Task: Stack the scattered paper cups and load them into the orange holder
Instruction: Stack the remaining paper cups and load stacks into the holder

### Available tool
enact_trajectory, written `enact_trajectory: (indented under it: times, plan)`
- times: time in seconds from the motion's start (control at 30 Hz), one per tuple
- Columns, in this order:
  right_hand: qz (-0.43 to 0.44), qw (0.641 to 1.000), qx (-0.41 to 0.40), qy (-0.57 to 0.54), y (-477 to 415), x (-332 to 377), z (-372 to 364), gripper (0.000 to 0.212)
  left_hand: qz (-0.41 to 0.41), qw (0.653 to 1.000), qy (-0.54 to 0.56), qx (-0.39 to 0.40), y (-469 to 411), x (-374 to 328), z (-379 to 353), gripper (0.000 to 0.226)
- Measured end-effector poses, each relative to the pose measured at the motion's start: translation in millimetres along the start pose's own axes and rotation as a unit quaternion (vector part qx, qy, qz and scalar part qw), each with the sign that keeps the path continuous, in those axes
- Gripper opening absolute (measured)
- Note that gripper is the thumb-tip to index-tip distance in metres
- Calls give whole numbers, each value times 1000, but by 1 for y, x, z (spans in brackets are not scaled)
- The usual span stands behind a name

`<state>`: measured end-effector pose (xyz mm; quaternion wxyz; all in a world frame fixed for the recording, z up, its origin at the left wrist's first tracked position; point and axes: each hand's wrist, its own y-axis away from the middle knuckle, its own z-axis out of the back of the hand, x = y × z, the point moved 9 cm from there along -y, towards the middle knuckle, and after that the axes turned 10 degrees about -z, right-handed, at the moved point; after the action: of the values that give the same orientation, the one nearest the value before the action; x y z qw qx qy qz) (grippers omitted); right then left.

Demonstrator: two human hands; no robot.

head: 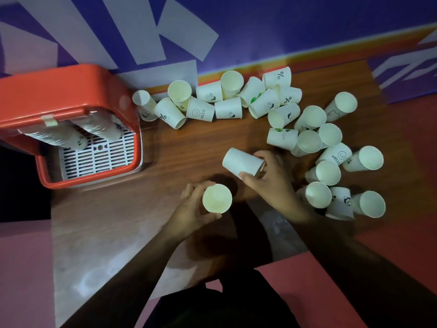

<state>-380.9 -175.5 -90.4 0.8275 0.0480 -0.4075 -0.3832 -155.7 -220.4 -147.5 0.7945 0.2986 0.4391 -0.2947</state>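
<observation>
I note a wooden table (184,143) with loose paper cups (283,114) strewn right of the orange holder (71,91), the nearest just beside its wall. Two cup stacks (68,136) lie inside the holder. The cups are white with small prints. Right of the holder, my left hand (191,209) grips an upright cup (217,198) and my right hand (272,176) grips a tipped cup (241,163).

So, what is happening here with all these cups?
A person is collecting paper cups at a wooden table. The left hand holds an upright cup, and the right hand grips a sideways cup close by. Many loose cups lie scattered at the far and right sides. The orange holder on the left already contains two stacks.
</observation>
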Motion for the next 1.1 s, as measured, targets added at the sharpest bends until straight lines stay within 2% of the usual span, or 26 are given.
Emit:
enact_trajectory:
  times: [0.1,0.2,0.27,0.5,0.67,0.77,0.83,0.9,0.97,1.03,1.1]
  plan:
    - [-5,999,30,-41,13,-12,-3,75,3,999,49,7,-4,6,-6,82]
    - [12,995,71,-61,27,-8,-8,72,-23,994,98,46,-9,7,-16,95]
    - [42,995,72,-49,34,1,-7,69,-20,991,109,68,-9,10,-24,99]
    - [144,985,39,87,45,22,-3,78,-2,995,93,36,-21,10,-24,74]
    - [98,993,50,41,47,5,-12,76,-25,987,151,40,-23,-18,-24,68]
    - [21,995,73,-63,52,-5,-20,49,-20,979,198,41,-23,-36,-26,63]
    - [-17,991,94,-91,56,-13,-24,39,2,974,220,44,-21,-39,-31,61]
    - [-21,990,97,-97,59,-22,-17,50,33,970,235,48,-18,-38,-38,60]
    - [-43,990,76,-114,58,-41,-2,69,56,966,248,50,-16,-41,-46,55]
    - [-83,993,-16,-85,55,-74,30,63,72,960,268,39,-15,-51,-53,41]
    - [-81,988,-131,-8,55,-100,67,53,88,945,314,24,-14,-65,-59,33]
